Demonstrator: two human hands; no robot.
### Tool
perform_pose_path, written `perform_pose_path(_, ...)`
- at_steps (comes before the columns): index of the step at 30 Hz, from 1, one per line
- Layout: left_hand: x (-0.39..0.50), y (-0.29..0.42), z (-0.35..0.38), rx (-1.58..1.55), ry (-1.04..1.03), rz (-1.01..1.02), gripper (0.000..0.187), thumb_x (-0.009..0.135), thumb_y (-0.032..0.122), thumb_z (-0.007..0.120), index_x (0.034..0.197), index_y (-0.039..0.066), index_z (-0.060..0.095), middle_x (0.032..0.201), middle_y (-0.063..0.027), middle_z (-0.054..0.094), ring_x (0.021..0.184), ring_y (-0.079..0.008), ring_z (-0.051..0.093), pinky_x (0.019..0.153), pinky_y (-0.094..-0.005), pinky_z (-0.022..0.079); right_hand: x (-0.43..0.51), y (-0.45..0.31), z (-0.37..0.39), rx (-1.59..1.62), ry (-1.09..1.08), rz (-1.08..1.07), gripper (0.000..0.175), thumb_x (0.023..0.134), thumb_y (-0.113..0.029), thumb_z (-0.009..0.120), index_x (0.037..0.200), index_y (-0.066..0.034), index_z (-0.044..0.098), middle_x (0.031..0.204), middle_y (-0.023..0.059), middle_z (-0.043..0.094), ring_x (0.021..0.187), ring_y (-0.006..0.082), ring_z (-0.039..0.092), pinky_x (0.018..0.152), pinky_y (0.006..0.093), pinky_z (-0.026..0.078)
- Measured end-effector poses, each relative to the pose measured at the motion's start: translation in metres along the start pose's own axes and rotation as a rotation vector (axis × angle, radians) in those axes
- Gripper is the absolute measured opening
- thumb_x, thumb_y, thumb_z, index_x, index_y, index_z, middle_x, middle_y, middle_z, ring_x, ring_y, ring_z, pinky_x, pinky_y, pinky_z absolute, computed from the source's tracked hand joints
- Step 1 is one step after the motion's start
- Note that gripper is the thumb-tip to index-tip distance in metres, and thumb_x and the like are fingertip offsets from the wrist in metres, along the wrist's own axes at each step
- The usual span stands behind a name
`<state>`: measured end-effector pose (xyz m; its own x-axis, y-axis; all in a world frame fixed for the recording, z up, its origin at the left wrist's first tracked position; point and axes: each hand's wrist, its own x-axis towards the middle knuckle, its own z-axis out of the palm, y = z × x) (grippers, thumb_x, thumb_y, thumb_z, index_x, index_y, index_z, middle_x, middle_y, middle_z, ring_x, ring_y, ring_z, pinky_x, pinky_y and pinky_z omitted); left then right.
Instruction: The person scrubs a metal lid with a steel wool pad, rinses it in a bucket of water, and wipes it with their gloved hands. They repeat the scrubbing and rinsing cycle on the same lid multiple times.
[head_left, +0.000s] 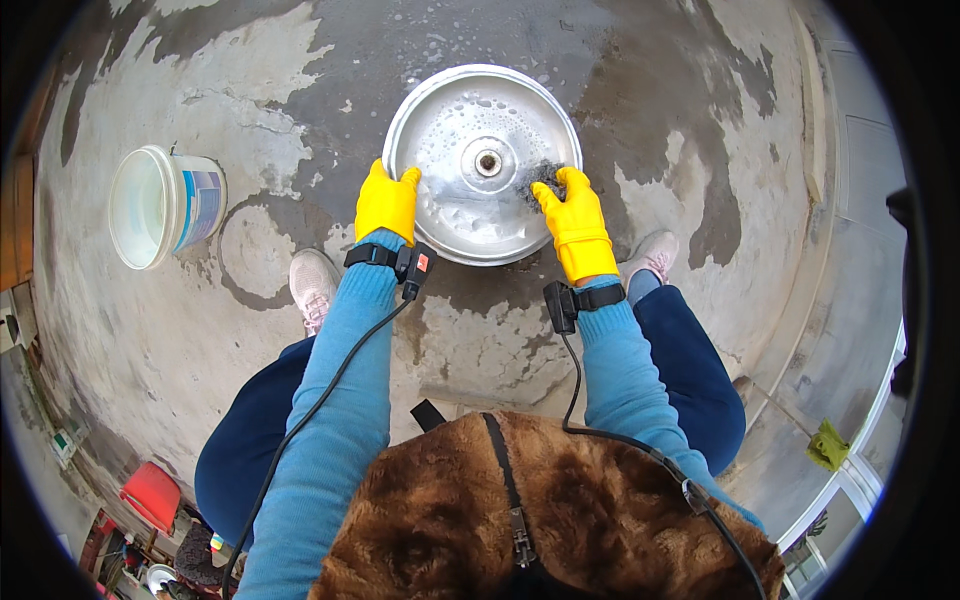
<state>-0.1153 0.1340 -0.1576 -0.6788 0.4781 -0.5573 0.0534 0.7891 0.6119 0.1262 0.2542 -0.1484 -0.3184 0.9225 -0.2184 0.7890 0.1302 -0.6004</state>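
A wide, round aluminium lid (450, 142) with a raised rim sits low over the wet floor between my feet. Water drops and streaks cover its shiny face. At its centre is a round fitting (488, 163) with a brown middle. My left hand (386, 201), in a yellow rubber glove, holds the lid's left rim, thumb on the inner side and fingers outside. In my right hand (574, 221), gloved the same way, is a dark pad of steel wool (537, 180), pressed to the lid's right side near the rim. What supports the lid underneath is hidden.
On the left a white plastic bucket (201, 206) with a printed label appears, its mouth tilted in this view. Wet patches darken the concrete floor (457, 352). My shoes flank the lid. A red plastic object (151, 495) lies lower left; a green cloth (828, 445) is at right.
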Motion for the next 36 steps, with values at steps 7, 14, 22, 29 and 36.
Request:
perform_pose_path(7,-0.039,0.022,-0.011,-0.087,0.195,0.164,0.044,0.096,0.019,0.071,0.135,0.001,0.062,0.120,-0.0232,0.073,0.109,-0.0410,0.071,0.096,-0.0453,0.055,0.017,0.046,-0.028,0.254,0.350,0.267,0.056,0.092,-0.029,0.081,0.133,0.0034,0.062,0.126,0.0210,0.070,0.111,0.0329,0.069,0.097,0.0388,0.054)
perform_pose_path(14,-0.040,0.083,-0.042,-0.213,-0.076,0.174,0.049,0.097,0.022,0.071,0.142,0.005,0.061,0.126,-0.0171,0.073,0.110,-0.0305,0.073,0.097,-0.0411,0.056,0.017,0.065,-0.040,0.546,0.383,0.349,0.056,0.093,-0.023,0.081,0.135,0.0051,0.059,0.121,0.0181,0.070,0.094,0.0209,0.069,0.081,0.0303,0.057)
perform_pose_path(22,-0.027,0.124,-0.056,0.070,-0.116,0.279,0.060,0.096,0.028,0.072,0.149,0.007,0.055,0.132,-0.0211,0.070,0.114,-0.0356,0.071,0.101,-0.0435,0.055,0.022,0.064,-0.025,0.670,0.401,0.355,0.052,0.094,-0.020,0.080,0.133,0.0053,0.058,0.118,0.0158,0.068,0.088,0.0202,0.068,0.077,0.0297,0.056)
perform_pose_path(29,0.014,0.128,-0.151,-0.146,-0.052,0.294,0.064,0.090,0.021,0.081,0.147,0.008,0.057,0.120,-0.0168,0.074,0.093,-0.0296,0.074,0.085,-0.0421,0.061,0.039,0.060,-0.027,0.608,0.282,0.287,0.049,0.095,-0.022,0.078,0.134,0.0032,0.060,0.119,0.0168,0.070,0.095,0.0238,0.069,0.084,0.0343,0.056)
perform_pose_path(36,-0.018,0.050,-0.196,-0.265,0.154,0.242,0.067,0.089,0.026,0.084,0.148,0.009,0.057,0.126,-0.0171,0.071,0.111,-0.0320,0.069,0.097,-0.0434,0.057,0.032,-0.019,0.046,-0.031,-0.141,-0.045,0.043,0.092,-0.024,0.073,0.129,-0.0018,0.066,0.130,0.0258,0.064,0.121,0.0448,0.061,0.105,0.0470,0.049)
